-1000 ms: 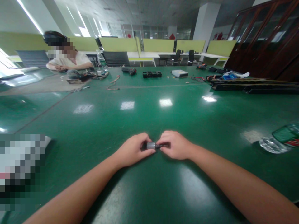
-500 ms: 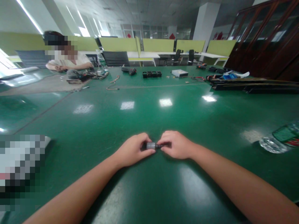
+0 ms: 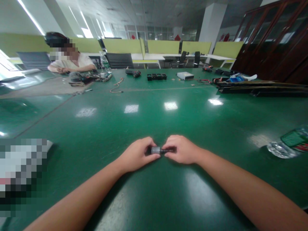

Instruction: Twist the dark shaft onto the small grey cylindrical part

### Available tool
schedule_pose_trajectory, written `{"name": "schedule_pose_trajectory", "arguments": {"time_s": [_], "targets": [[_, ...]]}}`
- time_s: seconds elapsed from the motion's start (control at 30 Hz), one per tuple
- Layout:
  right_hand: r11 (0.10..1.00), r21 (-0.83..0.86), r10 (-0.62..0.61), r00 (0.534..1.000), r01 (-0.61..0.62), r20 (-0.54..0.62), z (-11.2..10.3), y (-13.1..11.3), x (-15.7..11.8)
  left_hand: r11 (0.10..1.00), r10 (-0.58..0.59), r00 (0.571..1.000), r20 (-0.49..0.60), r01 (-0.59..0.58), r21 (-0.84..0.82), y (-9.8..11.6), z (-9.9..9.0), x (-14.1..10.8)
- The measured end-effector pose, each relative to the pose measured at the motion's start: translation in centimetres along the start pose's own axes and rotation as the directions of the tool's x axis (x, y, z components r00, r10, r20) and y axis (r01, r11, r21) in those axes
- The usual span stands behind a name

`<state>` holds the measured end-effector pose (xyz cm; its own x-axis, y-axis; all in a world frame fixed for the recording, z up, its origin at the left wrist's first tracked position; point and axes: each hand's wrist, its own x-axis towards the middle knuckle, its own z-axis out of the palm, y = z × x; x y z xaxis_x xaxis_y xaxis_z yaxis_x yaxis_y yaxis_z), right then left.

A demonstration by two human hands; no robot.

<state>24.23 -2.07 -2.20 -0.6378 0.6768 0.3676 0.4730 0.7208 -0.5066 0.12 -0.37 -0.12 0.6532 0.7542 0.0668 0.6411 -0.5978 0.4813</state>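
Note:
My left hand point(image 3: 138, 155) is closed around a small grey cylinder point(image 3: 156, 150), its thumb along the near side and its fingers over the far side. A dark, ridged shaft point(image 3: 164, 150) sticks out of the cylinder to the right. With thumb and fingertips my right hand point(image 3: 181, 149) pinches that shaft, whose far end is partly hidden in the hand. The two parts lie in one line, just above or on the green table point(image 3: 154, 122); I cannot tell which. What exactly the piece is stays too small to make out.
At the right lies a clear plastic bottle point(image 3: 292, 142); at the left, a blurred-out box-like object point(image 3: 21, 166). Across the table are a power drill point(image 3: 133, 73), a black block point(image 3: 157, 77), a white box point(image 3: 185, 75) and long dark bars point(image 3: 262, 88). Another person point(image 3: 71, 62) sits far left.

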Motion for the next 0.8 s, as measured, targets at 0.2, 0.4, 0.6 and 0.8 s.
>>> {"name": "schedule_pose_trajectory", "arguments": {"time_s": [0.2, 0.4, 0.6, 0.8], "targets": [[1.000, -0.015, 0.001, 1.000, -0.001, -0.002, 0.02, 0.14, -0.10, 1.000, 0.000, 1.000, 0.009, 0.000, 0.001, -0.15, 0.08, 0.01], [1.000, -0.004, 0.006, 1.000, -0.006, -0.002, -0.04, 0.11, -0.14, 1.000, 0.007, 1.000, 0.001, -0.007, 0.003, -0.28, 0.21, -0.03], [1.000, -0.005, 0.008, 1.000, -0.008, -0.007, 0.00, 0.05, -0.16, 1.000, 0.017, 1.000, 0.000, -0.017, 0.007, -0.15, 0.08, -0.03], [1.000, -0.005, 0.016, 1.000, -0.016, -0.021, 0.14, 0.11, -0.11, 1.000, 0.021, 1.000, -0.004, -0.021, 0.006, -0.09, 0.08, 0.00]]}}
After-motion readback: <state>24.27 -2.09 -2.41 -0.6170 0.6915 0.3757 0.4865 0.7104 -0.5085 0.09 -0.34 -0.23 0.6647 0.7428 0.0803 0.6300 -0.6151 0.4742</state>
